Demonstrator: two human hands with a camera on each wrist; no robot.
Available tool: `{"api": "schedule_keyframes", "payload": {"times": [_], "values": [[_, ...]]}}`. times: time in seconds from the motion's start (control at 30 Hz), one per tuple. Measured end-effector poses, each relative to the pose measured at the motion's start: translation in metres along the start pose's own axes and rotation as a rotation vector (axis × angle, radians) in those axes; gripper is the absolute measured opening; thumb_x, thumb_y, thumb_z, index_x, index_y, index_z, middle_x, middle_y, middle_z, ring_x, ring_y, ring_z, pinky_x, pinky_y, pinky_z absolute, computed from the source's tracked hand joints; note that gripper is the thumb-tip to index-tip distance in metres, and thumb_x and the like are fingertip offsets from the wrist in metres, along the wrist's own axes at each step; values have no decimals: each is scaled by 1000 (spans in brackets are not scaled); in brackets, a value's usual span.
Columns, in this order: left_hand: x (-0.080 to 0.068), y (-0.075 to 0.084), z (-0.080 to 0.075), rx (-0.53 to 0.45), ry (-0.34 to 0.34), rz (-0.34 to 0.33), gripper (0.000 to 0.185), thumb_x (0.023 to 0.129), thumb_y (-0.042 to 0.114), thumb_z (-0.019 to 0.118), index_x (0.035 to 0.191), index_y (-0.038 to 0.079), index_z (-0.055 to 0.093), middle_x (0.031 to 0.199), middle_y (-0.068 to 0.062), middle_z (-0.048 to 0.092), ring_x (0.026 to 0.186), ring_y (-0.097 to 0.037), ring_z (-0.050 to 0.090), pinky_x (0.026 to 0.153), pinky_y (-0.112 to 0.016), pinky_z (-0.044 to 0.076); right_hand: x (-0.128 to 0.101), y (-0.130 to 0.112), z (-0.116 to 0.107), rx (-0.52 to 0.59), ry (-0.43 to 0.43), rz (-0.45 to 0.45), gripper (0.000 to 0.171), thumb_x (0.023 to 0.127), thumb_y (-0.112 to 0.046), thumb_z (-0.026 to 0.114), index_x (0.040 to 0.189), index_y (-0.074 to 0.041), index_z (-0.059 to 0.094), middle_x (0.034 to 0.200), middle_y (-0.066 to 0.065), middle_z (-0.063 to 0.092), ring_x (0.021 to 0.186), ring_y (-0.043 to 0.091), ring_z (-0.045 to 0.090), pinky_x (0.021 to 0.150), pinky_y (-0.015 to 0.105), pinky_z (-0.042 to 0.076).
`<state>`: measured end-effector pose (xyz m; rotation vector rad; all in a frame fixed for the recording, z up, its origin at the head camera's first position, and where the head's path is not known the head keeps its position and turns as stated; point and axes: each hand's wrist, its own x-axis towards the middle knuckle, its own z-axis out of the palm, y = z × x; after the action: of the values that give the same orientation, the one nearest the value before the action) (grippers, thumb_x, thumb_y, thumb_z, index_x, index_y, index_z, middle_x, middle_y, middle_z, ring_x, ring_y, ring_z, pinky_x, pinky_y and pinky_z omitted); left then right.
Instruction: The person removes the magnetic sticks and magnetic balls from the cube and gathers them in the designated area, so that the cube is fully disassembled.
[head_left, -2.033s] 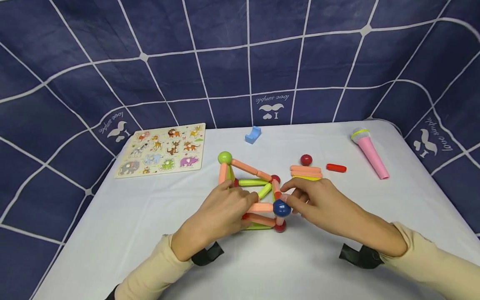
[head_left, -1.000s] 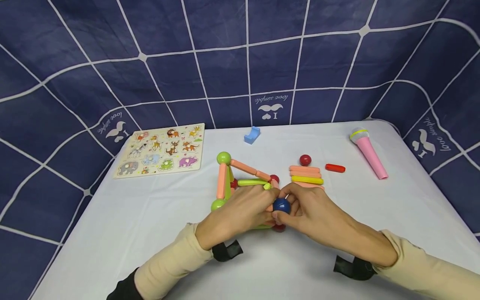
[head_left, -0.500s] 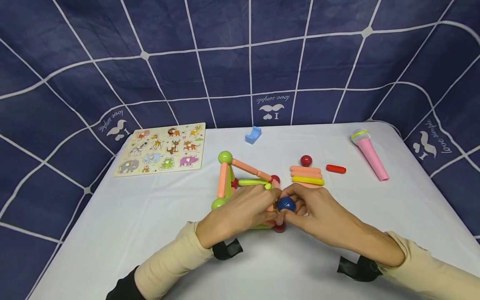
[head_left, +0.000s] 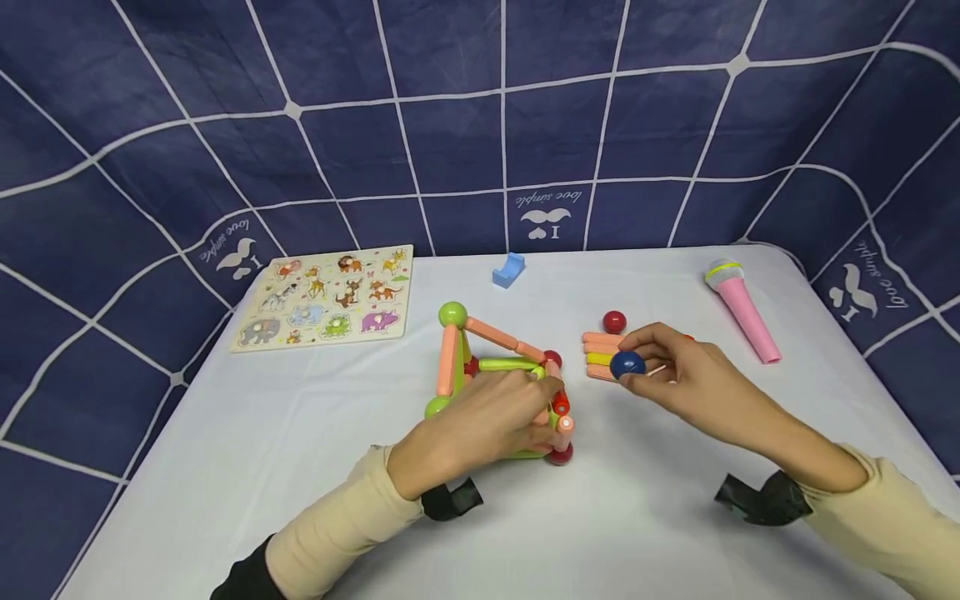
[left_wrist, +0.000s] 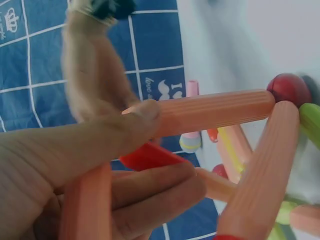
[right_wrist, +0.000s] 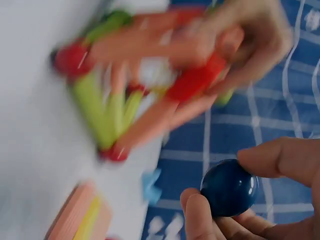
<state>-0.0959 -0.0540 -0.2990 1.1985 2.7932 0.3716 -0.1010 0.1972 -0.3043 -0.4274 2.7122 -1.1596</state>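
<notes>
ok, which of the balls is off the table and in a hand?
The dark blue ball, pinched in the right hand over the loose sticks. The loose red ball lies on the table; the green ball tops the frame.

This looks like a staged play corner set up for recording, perhaps indoors at a lab: a white-covered table [head_left: 300, 467] is boxed in by a navy grid-print cloth backdrop [head_left: 450, 125], with toys laid out — an animal puzzle board [head_left: 326, 296] and a pink toy microphone [head_left: 741, 308].

A big dark blue cloth [head_left: 465, 108] with white criss-cross lines hangs behind and around a table [head_left: 247, 450]. The table has a plain white cover. Bright, even light falls on it all.
</notes>
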Motion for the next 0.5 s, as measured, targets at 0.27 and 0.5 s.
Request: {"api": "schedule_keyframes", "payload": {"times": [0.27, 0.5], "values": [[-27, -2, -23, -50, 158, -37, 51, 84, 49, 75, 121, 15, 68, 98, 4, 69, 79, -5, 58, 59, -23, 48, 45, 62, -18, -167, 90, -2, 40, 92, -16, 68, 128, 0, 61, 120, 20, 63, 106, 37, 64, 82, 47, 53], [-65, -21, -48, -160, 192, -96, 43, 92, 39, 69, 127, 15, 65, 101, 9, 65, 76, -6, 56, 67, -26, 50, 78, 91, -20, -241, 115, 19, 42, 90, -10, 68, 127, 7, 58, 112, 28, 65, 102, 41, 63, 83, 51, 50]]}}
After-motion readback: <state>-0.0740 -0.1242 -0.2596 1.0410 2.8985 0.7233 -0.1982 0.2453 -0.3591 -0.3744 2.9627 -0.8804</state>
